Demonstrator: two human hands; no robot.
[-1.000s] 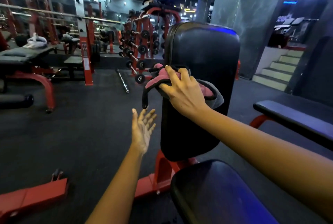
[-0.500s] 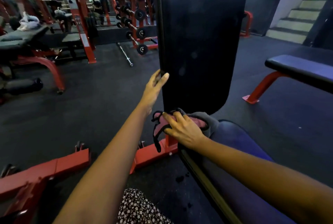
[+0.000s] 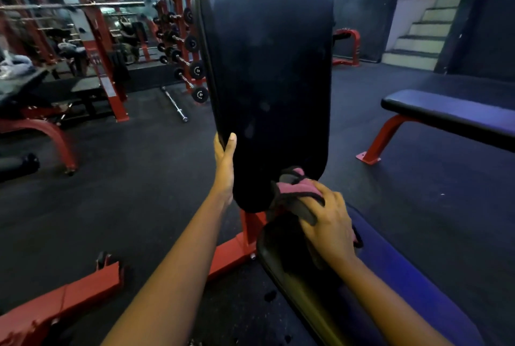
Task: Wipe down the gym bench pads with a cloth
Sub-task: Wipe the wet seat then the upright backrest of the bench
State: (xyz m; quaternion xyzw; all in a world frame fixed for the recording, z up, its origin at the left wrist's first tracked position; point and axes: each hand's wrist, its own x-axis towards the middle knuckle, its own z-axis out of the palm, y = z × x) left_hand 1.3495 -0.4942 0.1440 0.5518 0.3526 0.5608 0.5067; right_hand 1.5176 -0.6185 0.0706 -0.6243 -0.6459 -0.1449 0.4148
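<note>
My left hand (image 3: 224, 162) grips the left edge of the upright back pad (image 3: 267, 67), long axis vertical ahead, while my right hand (image 3: 331, 231) clutches the pink cloth (image 3: 295, 189) at its lower end, over the seat pad (image 3: 390, 276).

Nothing is legible; the dumbbell (image 3: 199, 94) end markings are blurred.
</note>
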